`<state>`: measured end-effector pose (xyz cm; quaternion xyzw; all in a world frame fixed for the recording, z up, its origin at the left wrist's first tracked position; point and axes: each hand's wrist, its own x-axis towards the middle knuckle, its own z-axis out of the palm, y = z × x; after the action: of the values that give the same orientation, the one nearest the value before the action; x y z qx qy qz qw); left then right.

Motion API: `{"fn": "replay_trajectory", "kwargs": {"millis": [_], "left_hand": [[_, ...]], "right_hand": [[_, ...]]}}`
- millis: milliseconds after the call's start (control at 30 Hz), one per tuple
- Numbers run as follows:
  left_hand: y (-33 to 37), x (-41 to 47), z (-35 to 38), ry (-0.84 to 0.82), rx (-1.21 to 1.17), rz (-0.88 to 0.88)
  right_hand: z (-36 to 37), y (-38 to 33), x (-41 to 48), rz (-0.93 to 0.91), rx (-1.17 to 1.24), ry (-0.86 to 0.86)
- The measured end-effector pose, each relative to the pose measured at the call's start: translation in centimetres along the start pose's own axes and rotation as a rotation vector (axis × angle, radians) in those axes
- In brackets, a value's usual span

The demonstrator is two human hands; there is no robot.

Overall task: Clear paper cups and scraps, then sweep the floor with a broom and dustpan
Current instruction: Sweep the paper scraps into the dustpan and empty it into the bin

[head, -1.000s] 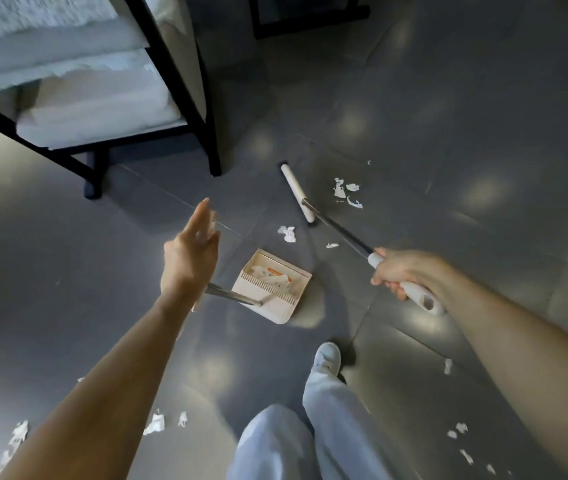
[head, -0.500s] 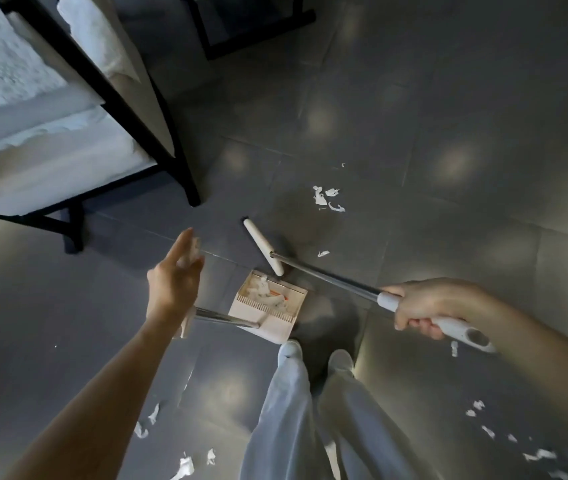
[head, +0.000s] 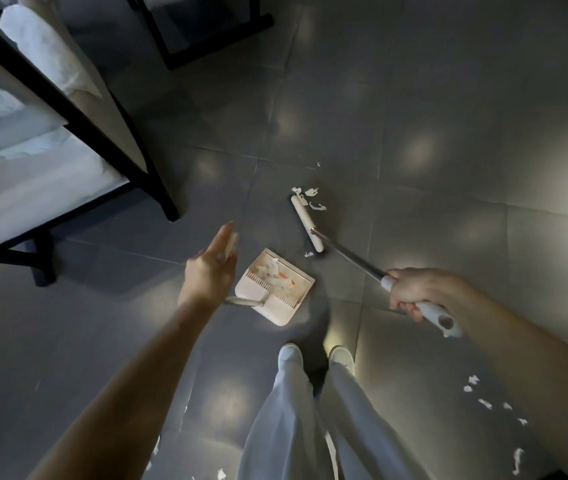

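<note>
Gripping the broom [head: 306,225] in my right hand [head: 414,292], its head beside paper scraps [head: 312,199], I rest my left hand [head: 208,275], fingers straight, against the dustpan [head: 282,313] handle.

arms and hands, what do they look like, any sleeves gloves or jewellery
The left forearm and right forearm are bare to the frame edge, no sleeves in view. The left hand and right hand wear no gloves; no watch, bracelet or ring shows.

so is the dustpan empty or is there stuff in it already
Not empty: several white paper scraps lie in the dustpan, just past its comb teeth. Bare tray shows around them, so it is not full.
</note>
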<state>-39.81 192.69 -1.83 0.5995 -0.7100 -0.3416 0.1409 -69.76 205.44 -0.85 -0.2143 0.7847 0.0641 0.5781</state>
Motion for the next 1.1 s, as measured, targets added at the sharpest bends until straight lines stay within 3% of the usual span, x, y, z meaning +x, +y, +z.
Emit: {"fn": "replay_trajectory", "kwargs": {"millis": [167,300,733,900,1100], "left_hand": [[2.0,3.0,1.2,-0.007,-0.018,0.007],[1.8,3.3,0.7,0.011,-0.076,-0.010],[6.2,9.8,2.7,0.026,-0.099,-0.026],[9.3,14.1,3.9,0.085,-0.131,-0.096],[13.6,19.1,6.0,0.188,-0.184,-0.220]], "right_hand": [[4.2,-0.8,-0.5,0.029,0.098,-0.155],[2.9,-0.8,-1.9,0.052,0.240,-0.263],[-8.7,-5.4,-1.1,-0.047,0.282,-0.081],[-16.0,-8.4,3.0,-0.091,0.184,0.004],[-24.9,-14.2,9.1,-0.179,-0.239,0.099]]}}
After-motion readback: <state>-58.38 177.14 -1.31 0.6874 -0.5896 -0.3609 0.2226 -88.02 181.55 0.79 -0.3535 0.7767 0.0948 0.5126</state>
